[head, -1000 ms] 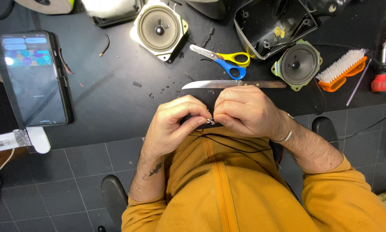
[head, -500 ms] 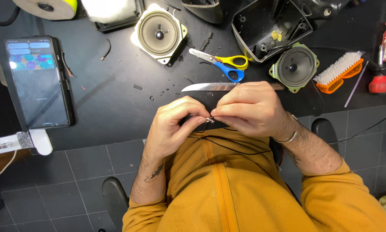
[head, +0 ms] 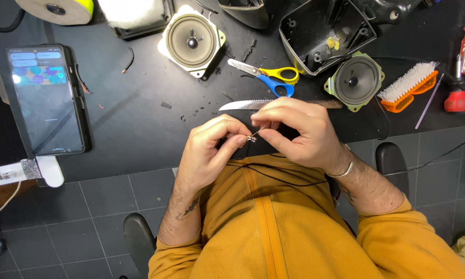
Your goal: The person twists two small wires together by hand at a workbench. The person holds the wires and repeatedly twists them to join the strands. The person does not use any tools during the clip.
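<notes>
My left hand (head: 211, 150) and my right hand (head: 297, 132) meet over the near edge of the black table (head: 129, 124), just above my orange jumper. Between their fingertips they pinch a tiny metal connector (head: 252, 137) with a thin wire end sticking up from it. A thin black cable (head: 289, 178) runs from under my hands across my lap. Each hand's thumb and forefinger are closed on the small part; the other fingers are curled. Just behind my hands lies a serrated knife (head: 242, 105).
A smartphone (head: 46, 98) with its screen lit lies at the left. Two round speakers (head: 192, 39) (head: 353, 81), blue-and-yellow scissors (head: 268, 77), an open black plastic housing (head: 325, 31), an orange brush (head: 409, 87) and a red-handled screwdriver (head: 460, 77) lie further back and right.
Both hands have moved slightly apart and up, so the small connector and wire end now show between the fingertips. The view has shifted a little.
</notes>
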